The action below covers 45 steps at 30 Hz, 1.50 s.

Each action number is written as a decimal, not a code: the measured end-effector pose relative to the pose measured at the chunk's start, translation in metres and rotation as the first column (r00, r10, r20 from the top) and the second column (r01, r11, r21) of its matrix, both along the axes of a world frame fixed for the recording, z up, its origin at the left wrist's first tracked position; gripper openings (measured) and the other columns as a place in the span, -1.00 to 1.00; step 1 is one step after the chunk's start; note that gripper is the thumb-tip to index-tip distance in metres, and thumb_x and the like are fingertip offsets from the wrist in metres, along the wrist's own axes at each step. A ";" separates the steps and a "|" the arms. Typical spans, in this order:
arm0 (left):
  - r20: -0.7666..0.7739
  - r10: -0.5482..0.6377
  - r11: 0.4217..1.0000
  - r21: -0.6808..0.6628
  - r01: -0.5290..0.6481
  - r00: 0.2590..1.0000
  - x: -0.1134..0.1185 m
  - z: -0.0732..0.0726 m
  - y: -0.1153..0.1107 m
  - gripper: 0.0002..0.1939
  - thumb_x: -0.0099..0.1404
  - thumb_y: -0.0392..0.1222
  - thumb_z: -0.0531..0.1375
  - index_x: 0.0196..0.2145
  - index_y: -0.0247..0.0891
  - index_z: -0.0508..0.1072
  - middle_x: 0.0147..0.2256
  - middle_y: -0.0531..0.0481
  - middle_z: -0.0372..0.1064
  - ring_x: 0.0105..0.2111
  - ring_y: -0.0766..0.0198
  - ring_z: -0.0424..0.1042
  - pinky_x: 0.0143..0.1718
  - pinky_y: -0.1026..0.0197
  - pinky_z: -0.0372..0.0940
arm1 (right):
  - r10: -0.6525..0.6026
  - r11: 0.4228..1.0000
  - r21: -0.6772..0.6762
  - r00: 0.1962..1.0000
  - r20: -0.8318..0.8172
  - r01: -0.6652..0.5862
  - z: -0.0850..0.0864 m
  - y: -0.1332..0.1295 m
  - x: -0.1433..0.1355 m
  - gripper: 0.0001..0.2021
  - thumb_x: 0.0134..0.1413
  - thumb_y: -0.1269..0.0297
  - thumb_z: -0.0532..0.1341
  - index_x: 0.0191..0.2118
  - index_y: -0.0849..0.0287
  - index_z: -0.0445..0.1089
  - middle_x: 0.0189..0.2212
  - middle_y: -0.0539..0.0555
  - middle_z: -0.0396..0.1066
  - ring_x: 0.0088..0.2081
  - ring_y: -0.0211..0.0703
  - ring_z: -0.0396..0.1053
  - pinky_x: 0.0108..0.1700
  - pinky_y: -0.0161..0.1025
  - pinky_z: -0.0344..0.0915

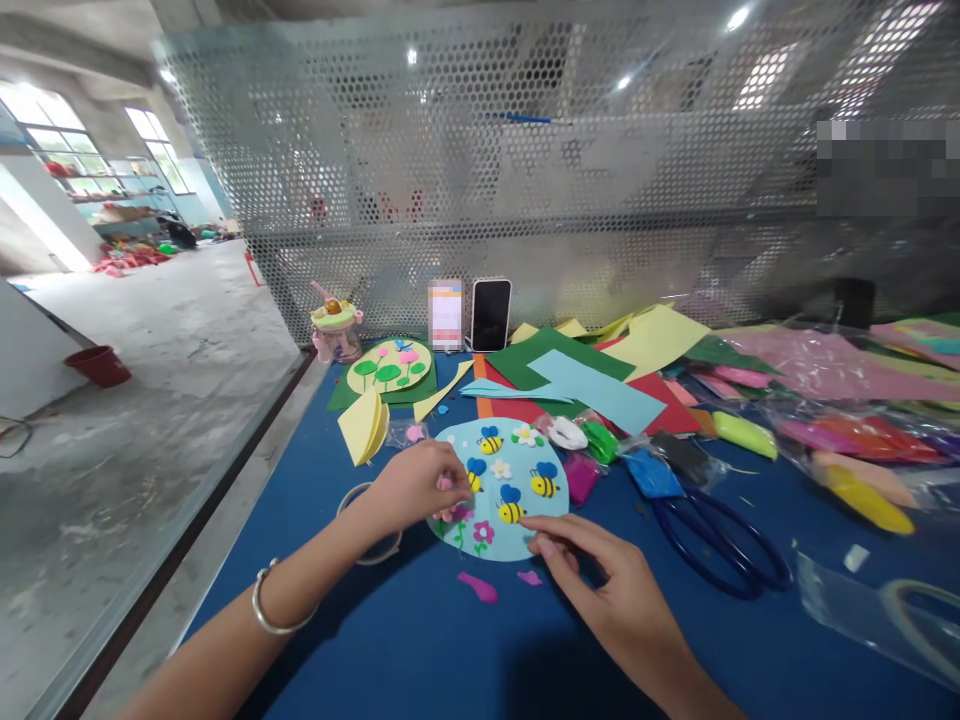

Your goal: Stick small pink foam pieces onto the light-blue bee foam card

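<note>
A pale blue disc (501, 490) carries yellow-and-black striped bees with blue wings, on a dark blue tabletop (420, 640) beside navy scissors (720, 545)

left hand (416, 483) hides disc's (501, 490) left edge | forearms cut off at bottom edge

Bare blue mat (420, 640) near me gave my hands free room; scissors (720, 545) blocked the right, clay bags (847, 450) and paper sheets (592, 385) crowded behind.
</note>
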State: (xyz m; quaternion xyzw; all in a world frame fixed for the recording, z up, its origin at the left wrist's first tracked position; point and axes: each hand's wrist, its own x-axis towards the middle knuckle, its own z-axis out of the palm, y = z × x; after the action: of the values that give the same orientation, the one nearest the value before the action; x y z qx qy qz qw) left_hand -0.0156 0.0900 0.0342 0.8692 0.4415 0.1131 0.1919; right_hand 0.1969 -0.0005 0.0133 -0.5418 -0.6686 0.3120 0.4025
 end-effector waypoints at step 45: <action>-0.332 -0.048 0.867 0.455 0.204 0.942 -0.008 -0.043 -0.039 -0.80 0.28 -0.27 0.11 -0.12 -0.23 0.36 -0.11 -0.07 0.37 -0.11 0.12 0.31 -0.13 0.06 0.16 | 0.241 0.967 -0.022 0.879 0.412 -0.255 0.004 0.005 0.006 -0.77 0.12 0.40 0.06 -0.31 0.07 0.47 -0.41 0.02 0.47 -0.42 -0.22 0.41 -0.40 -0.34 0.30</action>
State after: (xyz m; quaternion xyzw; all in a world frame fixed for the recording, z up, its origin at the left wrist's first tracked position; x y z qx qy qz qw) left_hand -0.0233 0.0505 -0.0086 0.9234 0.3653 0.0691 -0.0954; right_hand 0.2031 0.0048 0.0172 -0.4984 -0.8071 0.2289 0.2185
